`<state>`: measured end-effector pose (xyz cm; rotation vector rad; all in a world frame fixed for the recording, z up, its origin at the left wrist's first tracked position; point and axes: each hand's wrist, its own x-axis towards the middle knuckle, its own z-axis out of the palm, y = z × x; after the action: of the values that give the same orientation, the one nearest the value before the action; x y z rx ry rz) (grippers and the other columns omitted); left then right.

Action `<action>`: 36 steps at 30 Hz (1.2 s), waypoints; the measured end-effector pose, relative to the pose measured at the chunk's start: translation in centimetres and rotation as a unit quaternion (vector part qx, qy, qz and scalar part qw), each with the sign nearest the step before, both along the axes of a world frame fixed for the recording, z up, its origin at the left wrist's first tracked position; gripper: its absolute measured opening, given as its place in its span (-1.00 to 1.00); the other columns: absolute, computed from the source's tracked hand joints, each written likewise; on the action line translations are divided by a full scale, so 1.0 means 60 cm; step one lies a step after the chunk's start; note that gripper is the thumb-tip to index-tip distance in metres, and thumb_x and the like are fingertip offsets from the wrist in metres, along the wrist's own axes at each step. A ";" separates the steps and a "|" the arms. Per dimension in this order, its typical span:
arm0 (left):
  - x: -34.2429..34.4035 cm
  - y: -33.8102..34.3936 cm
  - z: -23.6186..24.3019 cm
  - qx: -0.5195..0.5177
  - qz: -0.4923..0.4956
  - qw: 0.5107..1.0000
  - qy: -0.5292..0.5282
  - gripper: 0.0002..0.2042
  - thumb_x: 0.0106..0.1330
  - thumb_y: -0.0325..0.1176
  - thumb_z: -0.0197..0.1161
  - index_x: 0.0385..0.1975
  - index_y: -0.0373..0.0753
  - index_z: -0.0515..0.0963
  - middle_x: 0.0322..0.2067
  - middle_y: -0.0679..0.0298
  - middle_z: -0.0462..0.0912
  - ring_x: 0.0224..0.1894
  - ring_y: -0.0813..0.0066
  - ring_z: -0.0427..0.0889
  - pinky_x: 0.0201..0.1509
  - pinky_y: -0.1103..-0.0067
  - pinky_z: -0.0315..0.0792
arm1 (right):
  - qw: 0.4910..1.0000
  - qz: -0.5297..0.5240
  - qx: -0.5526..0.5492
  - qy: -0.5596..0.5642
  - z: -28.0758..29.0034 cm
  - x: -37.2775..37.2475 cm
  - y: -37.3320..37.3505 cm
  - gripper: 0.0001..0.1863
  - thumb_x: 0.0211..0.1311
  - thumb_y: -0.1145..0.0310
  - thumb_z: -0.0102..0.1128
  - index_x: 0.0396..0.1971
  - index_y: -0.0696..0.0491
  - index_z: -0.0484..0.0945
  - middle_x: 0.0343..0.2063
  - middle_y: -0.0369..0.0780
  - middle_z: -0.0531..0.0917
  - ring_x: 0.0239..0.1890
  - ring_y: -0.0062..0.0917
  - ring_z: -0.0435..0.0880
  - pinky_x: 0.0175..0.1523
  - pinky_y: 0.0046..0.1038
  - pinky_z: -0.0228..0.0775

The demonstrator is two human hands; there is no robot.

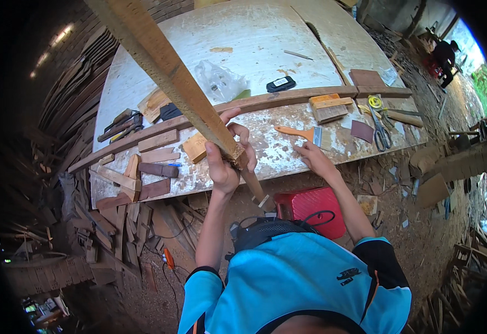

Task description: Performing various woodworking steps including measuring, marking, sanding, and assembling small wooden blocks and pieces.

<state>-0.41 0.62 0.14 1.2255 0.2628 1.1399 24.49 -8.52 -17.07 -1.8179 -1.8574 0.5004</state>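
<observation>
A long, narrow wooden beam (171, 72) runs from the upper edge down past the front of the worktable, and my left hand (224, 167) grips it with fingers wrapped round its far side. Near the table's front edge, my right hand (315, 156) has its fingers loosely bent and apart, holding nothing visible, just below an orange-handled paintbrush (293, 131). A square of sandpaper (361, 131) and dark-handled scissors (381, 136) lie to that hand's right. Behind the beam is a small light wood block (195, 146); farther left lie offcuts (159, 170).
A long batten (277, 98) crosses the worktable (160, 44), with tools (121, 125), a plastic bag (215, 80) and a black case (281, 83). A red container (310, 211) stands below. Scrap wood (99, 234) litters the floor; another person (444, 58) is at the back right.
</observation>
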 end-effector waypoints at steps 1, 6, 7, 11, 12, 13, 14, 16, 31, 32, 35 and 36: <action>-0.003 0.001 0.000 -0.005 0.000 1.000 -0.001 -0.19 0.28 0.34 -0.36 0.17 -0.36 0.16 -0.49 0.31 0.33 -0.80 0.55 0.36 -0.76 0.65 0.28 | 1.000 0.004 0.002 0.001 -0.005 0.000 0.001 -0.60 0.03 0.57 0.14 -0.05 0.09 0.54 -0.29 -0.06 0.45 -0.19 -0.22 0.50 -0.07 -0.36 0.36; -0.005 0.004 -0.001 -0.024 -0.001 1.000 -0.009 -0.21 0.28 0.34 -0.35 0.18 -0.33 0.15 -0.52 0.33 0.31 -0.79 0.56 0.37 -0.76 0.66 0.31 | 0.984 0.087 -0.031 -0.150 -0.021 0.009 0.023 -0.71 0.14 0.49 -0.03 -0.15 0.05 0.57 -0.34 -0.05 0.49 -0.20 -0.20 0.55 -0.11 -0.27 0.41; -0.006 0.005 0.001 -0.021 0.000 1.000 -0.010 -0.21 0.28 0.34 -0.35 0.18 -0.33 0.15 -0.52 0.33 0.31 -0.79 0.56 0.37 -0.76 0.66 0.31 | 0.980 0.105 -0.048 -0.162 -0.017 0.009 0.029 -0.70 0.10 0.49 0.01 -0.16 0.07 0.59 -0.38 -0.04 0.51 -0.26 -0.19 0.57 -0.15 -0.25 0.42; -0.005 0.001 0.004 -0.012 -0.007 1.000 -0.008 -0.20 0.27 0.34 -0.34 0.18 -0.34 0.15 -0.52 0.32 0.32 -0.78 0.55 0.39 -0.75 0.66 0.32 | 0.959 0.142 -0.085 -0.228 -0.009 0.005 0.049 -0.82 0.08 0.50 0.00 -0.36 0.11 0.59 -0.38 -0.04 0.56 -0.28 -0.16 0.62 -0.17 -0.22 0.47; -0.007 0.000 0.005 -0.011 -0.006 1.000 -0.007 -0.20 0.28 0.34 -0.34 0.18 -0.34 0.15 -0.52 0.31 0.32 -0.78 0.55 0.39 -0.75 0.66 0.32 | 0.959 0.145 -0.083 -0.230 -0.009 0.005 0.052 -0.82 0.08 0.50 0.00 -0.36 0.11 0.59 -0.38 -0.04 0.56 -0.28 -0.16 0.62 -0.17 -0.22 0.47; -0.008 -0.001 0.006 -0.011 -0.006 1.000 -0.005 -0.20 0.28 0.34 -0.34 0.18 -0.34 0.15 -0.52 0.30 0.32 -0.78 0.54 0.39 -0.75 0.66 0.32 | 0.956 0.147 -0.086 -0.237 -0.009 0.005 0.051 -0.84 0.07 0.52 -0.01 -0.39 0.14 0.57 -0.37 -0.03 0.56 -0.27 -0.16 0.62 -0.17 -0.24 0.48; -0.008 -0.002 0.008 -0.009 -0.011 1.000 -0.013 -0.21 0.28 0.33 -0.33 0.18 -0.34 0.14 -0.52 0.29 0.32 -0.78 0.55 0.39 -0.74 0.67 0.31 | 0.954 0.148 -0.089 -0.244 -0.010 0.004 0.050 -0.85 0.06 0.53 -0.01 -0.42 0.17 0.55 -0.36 -0.01 0.57 -0.27 -0.15 0.62 -0.16 -0.25 0.49; -0.012 0.000 0.006 -0.005 -0.007 1.000 -0.011 -0.21 0.28 0.33 -0.33 0.18 -0.35 0.14 -0.52 0.29 0.32 -0.77 0.55 0.39 -0.74 0.67 0.31 | 0.954 0.141 -0.081 -0.253 -0.007 -0.005 0.048 -0.86 0.05 0.54 -0.02 -0.42 0.20 0.54 -0.36 0.00 0.57 -0.27 -0.14 0.62 -0.16 -0.26 0.49; -0.026 -0.001 0.006 -0.020 -0.011 0.999 -0.032 -0.24 0.32 0.28 -0.38 0.19 -0.36 0.13 -0.48 0.31 0.31 -0.75 0.55 0.40 -0.72 0.67 0.30 | 0.974 0.024 0.164 0.152 0.319 -0.130 0.057 -0.92 -0.02 0.55 0.18 -0.46 0.19 0.53 -0.57 -0.13 0.59 -0.56 -0.42 0.57 -0.39 -0.44 0.41; -0.028 -0.005 0.009 -0.021 -0.009 0.999 -0.030 -0.23 0.32 0.29 -0.38 0.19 -0.37 0.13 -0.44 0.28 0.37 -0.74 0.55 0.41 -0.72 0.68 0.30 | 0.968 0.067 0.175 0.170 0.383 -0.151 0.046 -0.91 -0.01 0.55 0.18 -0.44 0.20 0.54 -0.56 -0.13 0.60 -0.54 -0.40 0.58 -0.38 -0.44 0.42; -0.024 -0.008 0.011 -0.007 -0.001 0.999 -0.037 -0.23 0.31 0.30 -0.38 0.20 -0.35 0.13 -0.36 0.21 0.45 -0.74 0.56 0.42 -0.72 0.69 0.30 | 0.953 0.173 0.199 0.150 0.465 -0.189 0.061 -0.90 0.01 0.56 0.23 -0.43 0.20 0.56 -0.53 -0.17 0.61 -0.51 -0.45 0.60 -0.39 -0.48 0.41; -0.020 -0.011 0.008 -0.019 0.007 0.999 -0.038 -0.24 0.31 0.30 -0.41 0.20 -0.33 0.14 -0.33 0.17 0.50 -0.73 0.56 0.42 -0.72 0.69 0.31 | 0.944 0.232 0.208 0.112 0.475 -0.193 0.065 -0.90 0.01 0.56 0.26 -0.42 0.20 0.57 -0.51 -0.21 0.62 -0.50 -0.52 0.61 -0.41 -0.52 0.40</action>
<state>-1.60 -0.05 0.63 1.1465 0.2349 1.1867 12.89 -4.60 11.44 -1.0097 -2.0388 0.4117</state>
